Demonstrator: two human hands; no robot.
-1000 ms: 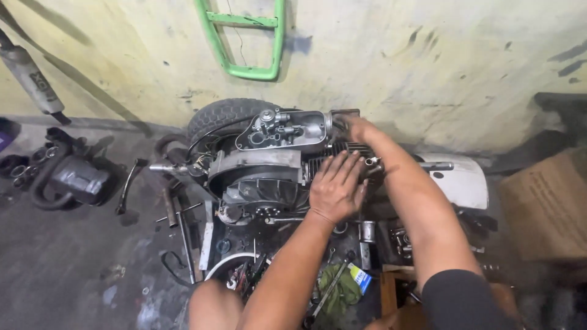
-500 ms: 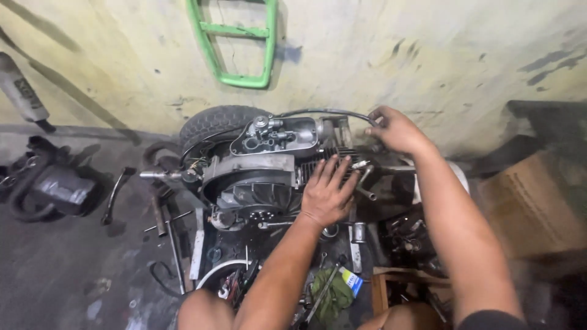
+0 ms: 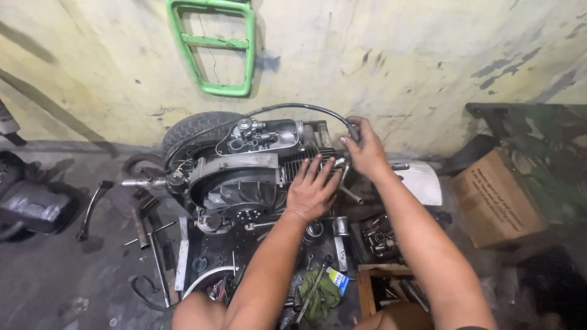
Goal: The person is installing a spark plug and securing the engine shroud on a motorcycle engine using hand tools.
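A greasy scooter engine (image 3: 244, 177) with its black tyre (image 3: 195, 129) lies on the floor against the wall. My left hand (image 3: 313, 189) rests flat with fingers spread on the engine's finned cylinder. My right hand (image 3: 365, 150) is up at the right of the engine, pinching the end of a black cable (image 3: 293, 107) that arches over the engine top.
A green metal frame (image 3: 214, 46) hangs on the wall. Loose tools and parts (image 3: 159, 244) lie around the engine, with a green rag (image 3: 319, 294) near my knees. A cardboard box (image 3: 498, 198) stands at the right, a black seat-like part (image 3: 30, 205) at the left.
My right hand has lifted off the engine and raised the cable end, so the cable now arches above it. The left hand has stayed on the cylinder.
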